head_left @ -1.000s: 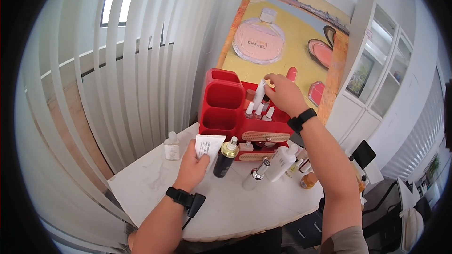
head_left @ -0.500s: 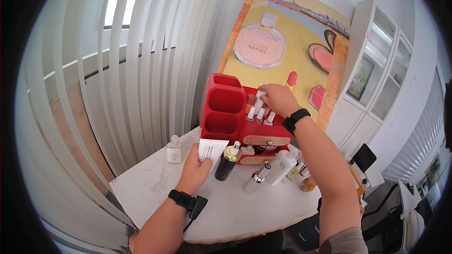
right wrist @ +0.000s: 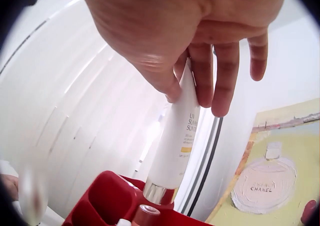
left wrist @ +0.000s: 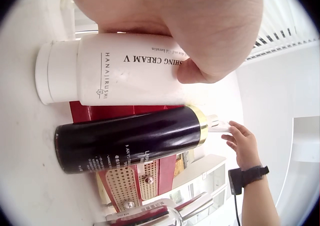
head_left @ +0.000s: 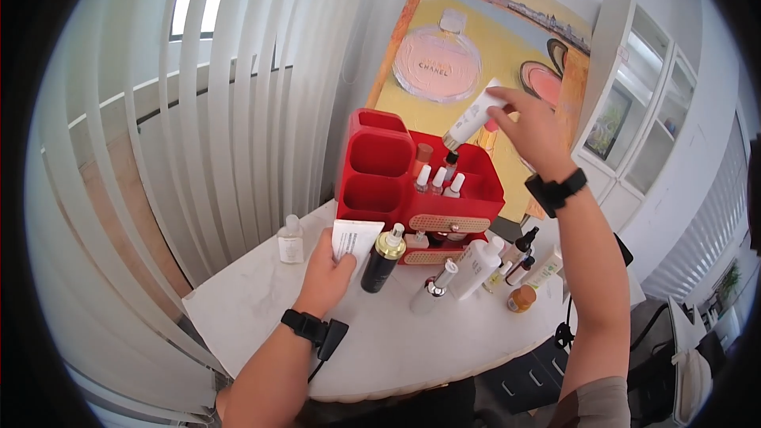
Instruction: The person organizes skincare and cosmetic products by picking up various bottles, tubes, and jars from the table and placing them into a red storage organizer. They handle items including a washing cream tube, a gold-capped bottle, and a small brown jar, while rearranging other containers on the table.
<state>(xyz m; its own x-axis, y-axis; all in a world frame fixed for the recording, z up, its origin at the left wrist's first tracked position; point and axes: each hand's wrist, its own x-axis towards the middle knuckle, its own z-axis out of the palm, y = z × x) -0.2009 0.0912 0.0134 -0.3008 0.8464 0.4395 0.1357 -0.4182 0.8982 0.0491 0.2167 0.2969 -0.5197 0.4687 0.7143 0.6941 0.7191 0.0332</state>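
My right hand (head_left: 541,133) pinches a white sunscreen tube (right wrist: 175,136) by its flat end, thumb on one side and fingers on the other. The tube hangs tilted, silver cap down, above the red cosmetics organizer (head_left: 487,208). In the organizer's upper tray stand several small white-capped bottles (head_left: 438,181) and a brown-capped one (head_left: 423,157). Low at the table, my left hand (head_left: 321,281) grips a white cream tube (left wrist: 135,70), its cap toward the tabletop, thumb across the front. Right beside that tube stands a black pump bottle (head_left: 380,265) with a gold collar.
A clear bottle (head_left: 291,242) stands left on the white table (head_left: 380,349). To the right are a silver bottle (head_left: 432,289), a white bottle (head_left: 478,269), an orange jar (head_left: 521,299) and several others. Vertical blinds (head_left: 238,135) hang left; a painting (head_left: 436,63) leans behind.
The right hand has lifted the sunscreen tube up out of the organizer's tray and moved it rightward. The left hand keeps its hold on the cream tube in nearly the same spot.
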